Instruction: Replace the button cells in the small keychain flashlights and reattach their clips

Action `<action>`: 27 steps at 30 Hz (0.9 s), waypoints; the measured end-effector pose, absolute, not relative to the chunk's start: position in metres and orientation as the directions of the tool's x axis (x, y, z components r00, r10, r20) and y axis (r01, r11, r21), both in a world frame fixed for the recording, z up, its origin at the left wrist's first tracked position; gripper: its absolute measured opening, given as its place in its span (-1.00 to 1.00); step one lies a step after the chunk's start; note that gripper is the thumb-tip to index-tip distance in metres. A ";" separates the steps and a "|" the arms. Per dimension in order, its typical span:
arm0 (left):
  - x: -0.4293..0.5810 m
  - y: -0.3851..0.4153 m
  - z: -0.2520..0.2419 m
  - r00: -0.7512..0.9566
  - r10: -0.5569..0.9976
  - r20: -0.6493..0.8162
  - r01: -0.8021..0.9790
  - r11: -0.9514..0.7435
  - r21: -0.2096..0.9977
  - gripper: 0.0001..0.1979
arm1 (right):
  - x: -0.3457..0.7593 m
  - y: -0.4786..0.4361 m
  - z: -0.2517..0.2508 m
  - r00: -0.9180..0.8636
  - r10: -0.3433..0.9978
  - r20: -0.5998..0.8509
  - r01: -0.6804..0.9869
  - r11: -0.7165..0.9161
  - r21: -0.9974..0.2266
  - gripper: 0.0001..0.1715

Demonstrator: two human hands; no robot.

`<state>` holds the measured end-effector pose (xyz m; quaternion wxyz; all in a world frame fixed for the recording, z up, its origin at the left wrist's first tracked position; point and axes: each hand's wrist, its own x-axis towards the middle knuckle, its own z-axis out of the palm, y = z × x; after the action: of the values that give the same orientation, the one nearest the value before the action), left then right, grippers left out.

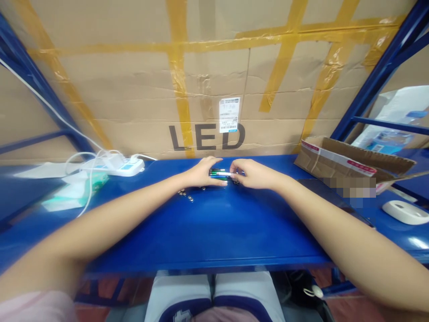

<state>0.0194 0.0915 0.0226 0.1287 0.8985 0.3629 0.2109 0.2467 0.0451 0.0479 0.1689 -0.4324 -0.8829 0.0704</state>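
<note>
Near the far edge of the blue table, my left hand (203,173) curves around the left end of a small row of slim pen-like sticks (218,177) in green and blue. Its thumb lies along the near side, and a finger stretches out above with a gap. From the right, my right hand (250,174) pinches a white, silvery pen-like stick (224,173) over the row. Small shiny ring-like pieces (190,198) lie loose below my left wrist. A few more tiny dark pieces (236,181) show under my right fingers, too blurred to name.
A large taped carton (140,98) stands behind the table (214,232). On the left lie a white power strip (129,167) with cables and a green-white packet (75,192). To the right are an open cardboard box (335,158), a dark flat object (318,192) and a white mouse (405,212).
</note>
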 end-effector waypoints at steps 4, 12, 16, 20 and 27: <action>0.014 0.069 0.039 0.740 0.606 0.291 0.481 -0.779 0.402 -0.58 | 0.228 0.033 0.040 -0.538 0.769 0.345 0.737 0.628 -0.250 -0.89; -0.038 0.034 0.049 0.550 0.777 0.307 0.650 -0.629 0.426 -0.62 | 0.192 0.015 0.021 -0.533 0.688 0.492 0.603 0.717 -0.349 -0.80; -0.074 0.067 0.036 0.154 0.920 0.360 0.566 -0.381 0.731 -0.62 | 0.189 0.011 0.016 -0.652 0.634 0.416 0.576 0.771 -0.271 -0.72; -0.081 0.098 0.008 0.112 0.949 0.295 0.444 -0.314 0.839 -0.52 | 0.190 0.012 0.013 -0.715 0.595 0.368 0.530 0.804 -0.269 -0.71; -0.060 0.112 -0.007 0.213 0.948 0.237 0.239 -0.286 0.928 -0.54 | 0.196 0.015 0.016 -0.703 0.596 0.389 0.542 0.803 -0.250 -0.72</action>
<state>-0.0604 0.1123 -0.0073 0.4000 0.6682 0.4441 0.4431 0.1956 0.0152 0.0158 0.2308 -0.3087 -0.9209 0.0585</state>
